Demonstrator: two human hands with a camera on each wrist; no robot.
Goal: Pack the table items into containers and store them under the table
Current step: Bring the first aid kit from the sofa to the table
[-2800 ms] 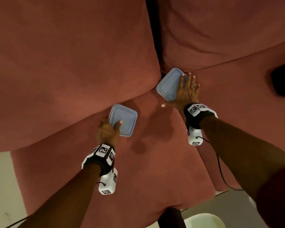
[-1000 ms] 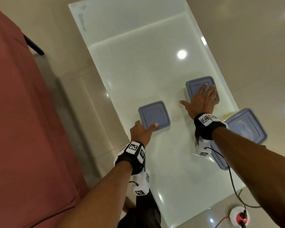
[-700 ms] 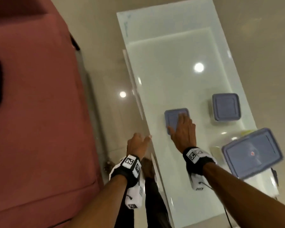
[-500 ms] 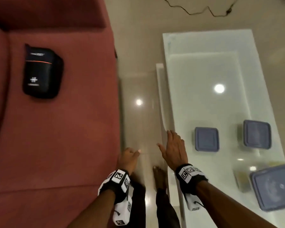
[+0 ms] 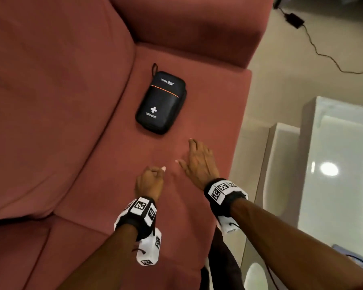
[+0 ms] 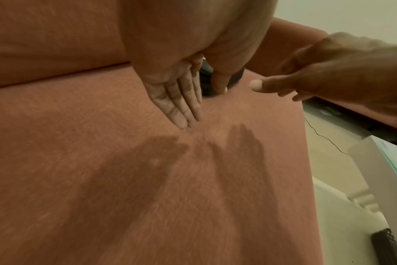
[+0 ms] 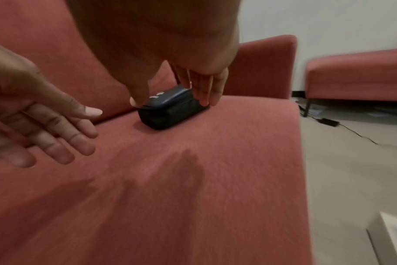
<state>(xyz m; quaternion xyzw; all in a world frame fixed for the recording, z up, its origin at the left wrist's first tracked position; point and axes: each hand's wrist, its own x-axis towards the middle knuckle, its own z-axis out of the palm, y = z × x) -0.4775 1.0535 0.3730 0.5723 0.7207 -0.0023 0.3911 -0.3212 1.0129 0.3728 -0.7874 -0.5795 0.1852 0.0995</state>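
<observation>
Head view: both hands hover empty over the red sofa [image 5: 197, 206], short of the black first-aid pouch [image 5: 161, 102] lying flat on its seat. Left hand [image 5: 149, 182] hangs loosely curled; right hand [image 5: 199, 164] is spread. White bench [image 5: 342, 164] stands right.

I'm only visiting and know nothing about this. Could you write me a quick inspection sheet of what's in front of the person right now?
Surface: red sofa seat; white glossy table at the right.
Job's things: black first-aid pouch lying flat on the seat, untouched.
Clutter: nothing seen.
Hands: left hand loosely curled, empty; right hand with fingers extended toward the pouch, empty.
Cables: black cord across the floor; thin wire from the right wrist unit.
Surroundings: beige tiled floor; second red seat by the wall.
</observation>
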